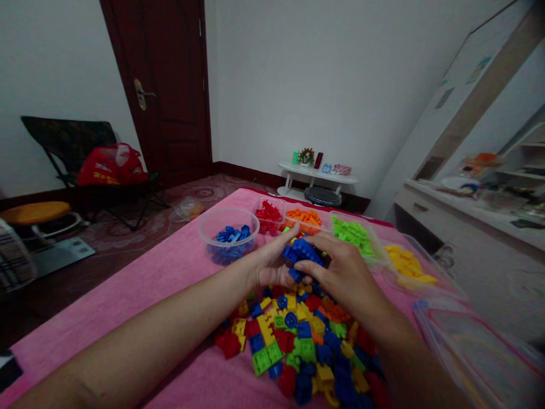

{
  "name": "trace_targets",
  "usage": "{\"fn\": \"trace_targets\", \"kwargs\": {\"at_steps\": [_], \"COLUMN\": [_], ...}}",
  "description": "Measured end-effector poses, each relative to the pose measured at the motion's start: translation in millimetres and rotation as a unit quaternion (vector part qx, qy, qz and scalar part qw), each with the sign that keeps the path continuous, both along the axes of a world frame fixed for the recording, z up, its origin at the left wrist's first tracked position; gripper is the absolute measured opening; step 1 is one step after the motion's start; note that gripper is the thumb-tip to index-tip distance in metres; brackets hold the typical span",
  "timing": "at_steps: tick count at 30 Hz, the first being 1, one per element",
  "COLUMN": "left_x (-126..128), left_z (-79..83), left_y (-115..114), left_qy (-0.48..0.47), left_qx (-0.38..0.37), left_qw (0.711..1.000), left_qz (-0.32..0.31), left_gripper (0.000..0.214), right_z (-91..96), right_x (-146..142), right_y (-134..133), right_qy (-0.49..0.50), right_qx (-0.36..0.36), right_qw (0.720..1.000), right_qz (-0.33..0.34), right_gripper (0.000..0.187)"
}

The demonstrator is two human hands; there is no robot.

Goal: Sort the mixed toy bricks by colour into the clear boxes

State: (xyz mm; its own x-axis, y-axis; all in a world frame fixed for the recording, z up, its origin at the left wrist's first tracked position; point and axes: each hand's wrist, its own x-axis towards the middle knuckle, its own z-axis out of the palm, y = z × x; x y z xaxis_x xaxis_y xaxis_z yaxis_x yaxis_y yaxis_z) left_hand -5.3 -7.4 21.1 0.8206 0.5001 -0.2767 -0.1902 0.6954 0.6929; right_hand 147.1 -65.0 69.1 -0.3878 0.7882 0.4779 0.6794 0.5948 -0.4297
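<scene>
Several blue building blocks [304,251] are bunched between my two hands, above the near side of the containers. My left hand [276,267] cups them from the left and below, fingers partly hidden behind the blocks. From the right, my right hand [340,258] closes over them with thumb and fingers. Under both hands spreads a heap of mixed blocks [298,341] in red, yellow, green, blue and orange. A round clear tub [229,218] with blue blocks [232,234] stands left of my hands.
Behind my hands, clear containers hold red blocks [269,213], orange blocks [304,216], green blocks [352,234] and yellow blocks [409,264]. Clear lids [472,346] lie at right on the pink cloth [179,284]. A chair [68,133] with a red bag [111,165] stands left.
</scene>
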Motion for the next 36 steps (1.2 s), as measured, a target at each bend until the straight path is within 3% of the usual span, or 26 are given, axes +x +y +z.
{"fn": "trace_targets", "kwargs": {"at_steps": [3, 7, 18, 21, 25, 28, 31, 34, 36], "left_x": [1.6, -0.3, -3.6, -8.3, -29.2, -52.7, -74.4, -91.3, -100.6], "left_z": [-0.4, 3.9, 7.1, 14.1, 35.0, 50.2, 54.1, 45.6, 37.3], "left_y": [-0.7, -1.0, -3.6, -0.6, 7.4, 17.5, 30.8, 45.0, 52.8], "left_qy": [-0.052, -0.103, -0.101, -0.123, -0.144, -0.117, -0.029, 0.141, 0.298], "left_qx": [-0.032, -0.04, -0.056, -0.058, -0.027, 0.03, 0.121, 0.238, 0.322], "left_qw": [0.998, 0.994, 0.993, 0.99, 0.974, 0.948, 0.901, 0.822, 0.742], "left_qz": [-0.008, -0.02, -0.008, 0.035, 0.171, 0.293, 0.416, 0.499, 0.507], "left_gripper": [0.061, 0.047, 0.047, 0.04, 0.027, 0.022, 0.02, 0.021, 0.024], "right_z": [-1.4, -2.6, 0.5, 3.9, 4.6, 2.9, 0.9, -0.6, -1.9], "right_x": [-2.0, 0.1, 6.6, 8.7, 11.7, 13.7, 15.6, 17.1, 18.2], "right_y": [0.1, 3.4, 3.2, 2.8, 3.7, 5.2, 7.3, 9.4, 11.1], "right_qy": [0.041, 0.074, 0.089, 0.094, 0.092, 0.085, 0.074, 0.063, 0.055], "right_qx": [0.032, 0.055, 0.104, 0.135, 0.148, 0.13, 0.098, 0.075, 0.067], "right_qw": [0.999, 0.996, 0.99, 0.985, 0.983, 0.986, 0.99, 0.993, 0.994], "right_qz": [-0.001, -0.001, -0.038, -0.044, -0.051, -0.061, -0.065, -0.063, -0.066], "right_gripper": [0.025, 0.016, 0.015, 0.014, 0.013, 0.013, 0.013, 0.013, 0.013]}}
